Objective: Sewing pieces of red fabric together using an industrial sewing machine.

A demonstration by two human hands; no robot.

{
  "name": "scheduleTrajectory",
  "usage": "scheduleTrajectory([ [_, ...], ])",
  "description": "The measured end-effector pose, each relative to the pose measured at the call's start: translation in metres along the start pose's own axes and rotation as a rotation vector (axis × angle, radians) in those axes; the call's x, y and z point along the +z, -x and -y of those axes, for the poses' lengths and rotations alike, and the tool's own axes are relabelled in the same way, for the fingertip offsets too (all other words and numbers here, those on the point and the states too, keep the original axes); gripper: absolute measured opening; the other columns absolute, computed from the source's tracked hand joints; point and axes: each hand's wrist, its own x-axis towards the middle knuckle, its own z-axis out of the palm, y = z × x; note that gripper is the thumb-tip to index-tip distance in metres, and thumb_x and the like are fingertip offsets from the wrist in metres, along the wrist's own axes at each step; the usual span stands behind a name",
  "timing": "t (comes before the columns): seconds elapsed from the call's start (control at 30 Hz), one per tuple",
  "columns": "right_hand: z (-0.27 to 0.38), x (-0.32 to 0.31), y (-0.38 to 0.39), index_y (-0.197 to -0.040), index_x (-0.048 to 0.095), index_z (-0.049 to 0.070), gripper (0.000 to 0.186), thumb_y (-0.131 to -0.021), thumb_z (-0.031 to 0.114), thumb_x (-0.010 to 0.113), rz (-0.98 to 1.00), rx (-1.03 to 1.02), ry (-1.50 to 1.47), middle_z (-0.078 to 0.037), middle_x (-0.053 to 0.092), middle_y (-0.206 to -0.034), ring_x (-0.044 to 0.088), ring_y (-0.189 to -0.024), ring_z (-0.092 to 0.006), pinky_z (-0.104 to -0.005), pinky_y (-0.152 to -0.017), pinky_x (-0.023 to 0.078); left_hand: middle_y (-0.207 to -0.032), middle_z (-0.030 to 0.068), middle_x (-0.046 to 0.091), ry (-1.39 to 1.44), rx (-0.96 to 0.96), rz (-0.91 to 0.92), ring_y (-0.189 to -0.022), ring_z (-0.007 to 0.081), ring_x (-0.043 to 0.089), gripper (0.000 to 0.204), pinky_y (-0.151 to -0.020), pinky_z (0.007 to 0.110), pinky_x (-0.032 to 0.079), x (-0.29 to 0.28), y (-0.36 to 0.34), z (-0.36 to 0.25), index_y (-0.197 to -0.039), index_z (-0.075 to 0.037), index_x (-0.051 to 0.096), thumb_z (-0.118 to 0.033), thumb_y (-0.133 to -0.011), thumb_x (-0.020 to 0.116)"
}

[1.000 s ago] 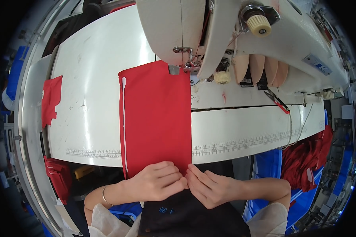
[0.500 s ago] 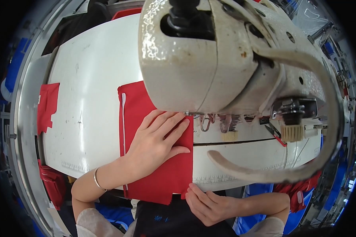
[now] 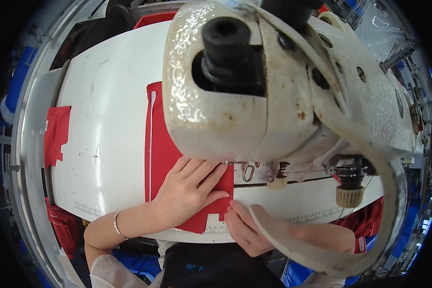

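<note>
A flat red fabric piece [image 3: 163, 156] with a pale strip along its left side lies under the head of a white sewing machine [image 3: 216, 117]. My left hand [image 3: 187, 192] rests on the fabric, fingers stretched out and slightly spread, their tips close to the machine's needle area. At the fabric's near right edge, my right hand [image 3: 245, 230] pinches the red cloth between thumb and fingers. The machine's body hides the needle and part of the fabric's far end. A curved beige bar [image 3: 317, 254] passes in front of my right forearm.
Another red fabric piece [image 3: 57, 134] lies at the table's left edge, with more red cloth [image 3: 62, 225] hanging below it. A ruler scale [image 3: 317, 214] runs along the front of the white table [image 3: 110, 105]. Blue material [image 3: 137, 261] shows beneath the table.
The red fabric has slid away from me under the machine, its near edge now farther in. My right hand has moved up along its right edge. The machine appears lower in the view.
</note>
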Motion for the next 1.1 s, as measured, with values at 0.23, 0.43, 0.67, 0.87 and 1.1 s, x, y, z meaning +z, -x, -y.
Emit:
scheduleTrajectory([
  [0.23,-0.027,0.002,-0.004,-0.094,0.067,-0.004,0.027,-0.072,0.010,0.060,0.138,-0.087,0.138,-0.015,0.064,-0.098,0.063,-0.099,-0.0278,-0.0250,-0.064,0.048,-0.115,0.0151,0.057,-0.018,0.078,-0.041,-0.105,0.0278,0.055,0.041,-0.089,0.038,0.046,0.005,0.009,-0.002,-0.107,0.007,0.061,-0.017,-0.074,0.068],
  [0.43,-0.029,0.033,0.008,-0.097,0.066,-0.004,0.027,-0.074,0.008,0.060,0.005,0.126,-0.039,-0.016,0.062,-0.106,0.060,-0.105,-0.0271,-0.0213,-0.070,0.049,-0.114,0.0157,0.059,0.058,0.252,0.000,-0.104,0.0276,0.058,0.039,-0.086,0.036,0.051,-0.003,0.011,0.010,-0.104,0.008,0.063,-0.006,-0.068,0.061],
  [0.67,-0.036,0.043,0.007,-0.103,0.064,-0.005,0.031,-0.075,0.007,0.061,0.043,0.199,-0.001,-0.016,0.062,-0.098,0.061,-0.093,-0.0219,-0.0272,-0.070,0.050,-0.109,0.0125,0.062,0.076,0.274,-0.014,-0.098,0.0238,0.061,0.040,-0.081,0.034,0.053,0.002,0.004,0.033,-0.105,0.005,0.065,-0.005,-0.066,0.062],
  [0.87,-0.041,0.032,0.000,-0.099,0.066,0.003,0.027,-0.074,0.013,0.061,0.086,0.323,0.095,-0.006,0.059,-0.080,0.059,-0.083,-0.0184,-0.0368,-0.062,0.050,-0.103,0.0108,0.064,0.049,0.257,-0.019,-0.093,0.0259,0.062,0.035,-0.076,0.037,0.053,-0.010,-0.010,0.045,-0.101,0.001,0.067,-0.006,-0.067,0.062],
  [1.1,-0.033,0.048,0.011,-0.093,0.067,0.012,0.024,-0.072,0.015,0.057,0.181,0.297,0.374,-0.001,0.056,-0.075,0.059,-0.075,-0.0160,-0.0377,-0.057,0.049,-0.088,0.0152,0.063,0.056,0.194,-0.070,-0.082,0.0338,0.062,0.024,-0.072,0.040,0.053,0.012,-0.020,0.074,-0.083,0.002,0.064,0.005,-0.060,0.063],
])
